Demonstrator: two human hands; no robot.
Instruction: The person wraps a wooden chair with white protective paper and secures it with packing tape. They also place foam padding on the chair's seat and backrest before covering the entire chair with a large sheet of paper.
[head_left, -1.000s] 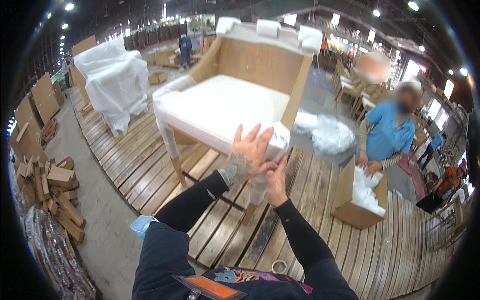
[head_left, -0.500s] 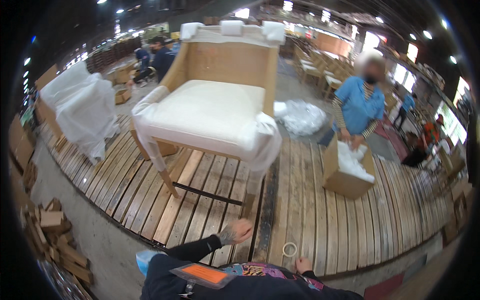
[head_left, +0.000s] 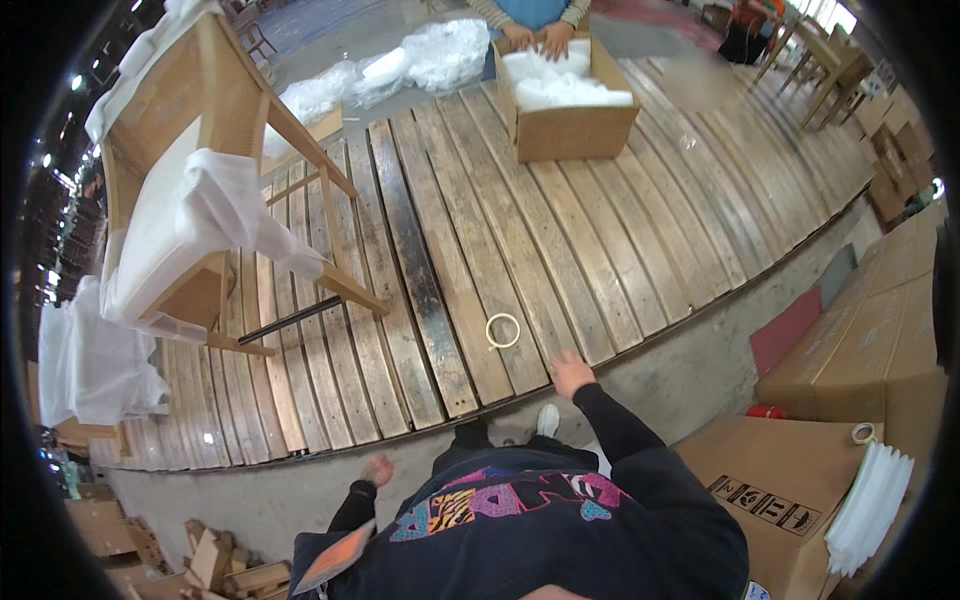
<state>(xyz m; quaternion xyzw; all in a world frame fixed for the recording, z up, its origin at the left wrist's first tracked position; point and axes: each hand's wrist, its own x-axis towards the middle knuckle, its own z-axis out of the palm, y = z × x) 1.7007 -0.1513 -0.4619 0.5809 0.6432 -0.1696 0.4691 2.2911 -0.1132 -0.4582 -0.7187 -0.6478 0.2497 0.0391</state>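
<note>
A roll of clear tape (head_left: pixel 503 330) lies flat on the wooden plank platform (head_left: pixel 640 200), just below the middle of the frame. My right hand (head_left: pixel 571 373) reaches toward it from just below, fingers loosely spread, holding nothing — not yet touching. My left hand (head_left: pixel 378 469) hangs low left of centre, open and empty.

I judge the wrapping half done: the wooden chair (head_left: pixel 190 190) at upper left wears white foam sheet (head_left: pixel 215 215) on seat and arms, its legs bare.

At top centre sits an open brown carton (head_left: pixel 570 110) of white foam, another person's hands on its rim. Plain brown boxes (head_left: pixel 850 370) stack at lower right — one carries a black rectangular label (head_left: pixel 765 505).
</note>
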